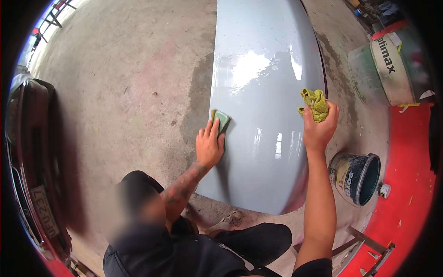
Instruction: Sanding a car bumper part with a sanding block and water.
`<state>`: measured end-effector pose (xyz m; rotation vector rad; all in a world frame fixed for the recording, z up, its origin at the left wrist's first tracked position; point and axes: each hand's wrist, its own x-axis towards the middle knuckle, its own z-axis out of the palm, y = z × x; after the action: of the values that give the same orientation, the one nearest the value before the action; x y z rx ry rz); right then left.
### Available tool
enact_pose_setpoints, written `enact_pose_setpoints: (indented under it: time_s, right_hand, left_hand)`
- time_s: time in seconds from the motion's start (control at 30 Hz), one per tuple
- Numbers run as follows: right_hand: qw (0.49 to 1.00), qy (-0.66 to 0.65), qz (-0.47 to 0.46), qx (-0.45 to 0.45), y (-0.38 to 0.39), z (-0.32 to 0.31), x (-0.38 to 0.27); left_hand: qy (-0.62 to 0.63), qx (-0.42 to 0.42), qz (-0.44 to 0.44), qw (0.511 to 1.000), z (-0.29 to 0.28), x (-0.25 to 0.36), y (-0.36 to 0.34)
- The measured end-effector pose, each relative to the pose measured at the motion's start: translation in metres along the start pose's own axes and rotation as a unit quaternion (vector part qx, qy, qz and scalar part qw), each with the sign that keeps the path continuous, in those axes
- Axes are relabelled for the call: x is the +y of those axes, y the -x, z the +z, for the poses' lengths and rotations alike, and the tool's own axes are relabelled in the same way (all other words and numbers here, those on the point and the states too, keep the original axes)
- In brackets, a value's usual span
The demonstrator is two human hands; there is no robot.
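A large light-grey car body panel [258, 171], glossy and wet-looking in patches, stretches away in front of me. My left hand [210, 147] lies near its left edge, fingers pressed on a green sanding block [223, 121] against the surface. Over by the right edge of the panel, my right hand [319, 131] grips a bunched yellow-green cloth [314, 105]. Whether that cloth touches the panel I cannot tell. Both forearms come up from below, the left one marked with tattoos.
To the right stand a dark bucket [339, 173], a small can [383, 190] and a translucent tub [364, 69]. A metal stand [369, 248] is at the lower right on red flooring [410, 152]. A dark car [39, 152] is parked at the left. My bent knee [272, 237] is below the panel.
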<state>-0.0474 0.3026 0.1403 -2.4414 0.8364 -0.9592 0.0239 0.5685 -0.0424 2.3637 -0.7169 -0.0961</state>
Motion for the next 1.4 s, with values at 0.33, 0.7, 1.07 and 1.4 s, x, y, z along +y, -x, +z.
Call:
enact_pose_setpoints:
  time_s: [0.33,0.7,1.07,1.4]
  right_hand:
    - [1.0,0.004,-0.002,-0.006,-0.001,0.001,-0.004]
    - [0.999,-0.025,-0.022,0.002,0.0,0.011,-0.013]
    - [1.0,-0.017,-0.001,0.009,-0.001,-0.002,-0.003]
    - [1.0,-0.021,0.01,0.008,0.0,0.002,0.0]
  left_hand:
    - [0.089,0.099,-0.043,0.99,0.017,-0.011,-0.118]
    - [0.03,0.131,-0.046,0.99,0.003,-0.032,-0.194]
    - [0.124,0.055,0.212,0.968,-0.003,0.083,-0.023]
    - [0.118,0.076,0.191,0.972,0.006,0.115,-0.033]
